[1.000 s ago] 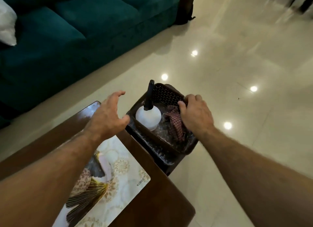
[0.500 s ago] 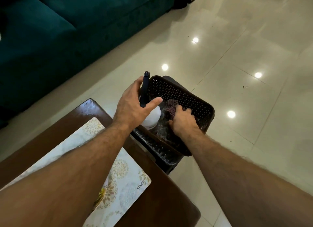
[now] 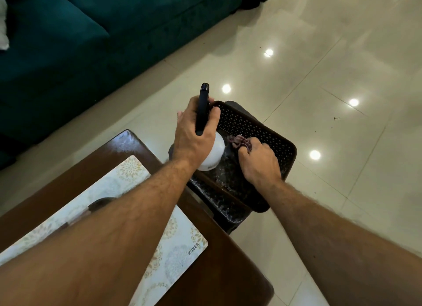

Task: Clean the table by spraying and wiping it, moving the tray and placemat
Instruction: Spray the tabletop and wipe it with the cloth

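Note:
A dark perforated tray [image 3: 251, 125] sits on a low stool beside the brown wooden table [image 3: 219, 267]. Inside it stands a white spray bottle [image 3: 215, 155] with a black spray head. My left hand [image 3: 194, 132] grips the bottle's black head, fingers curled round it. My right hand [image 3: 258, 162] reaches into the tray and pinches a red checked cloth [image 3: 239, 141]. A pale floral placemat [image 3: 173, 253] lies on the table under my left forearm, partly hidden by it.
A teal sofa [image 3: 91, 43] runs along the far left, with a white cushion at the frame's left edge. Glossy cream floor tiles [image 3: 319, 66] spread to the right and beyond the tray. The table's rounded corner [image 3: 127, 134] lies close to the tray.
My left hand moved from above the table to the spray bottle and closed round its black head. My right hand went from the tray's rim down onto the checked cloth.

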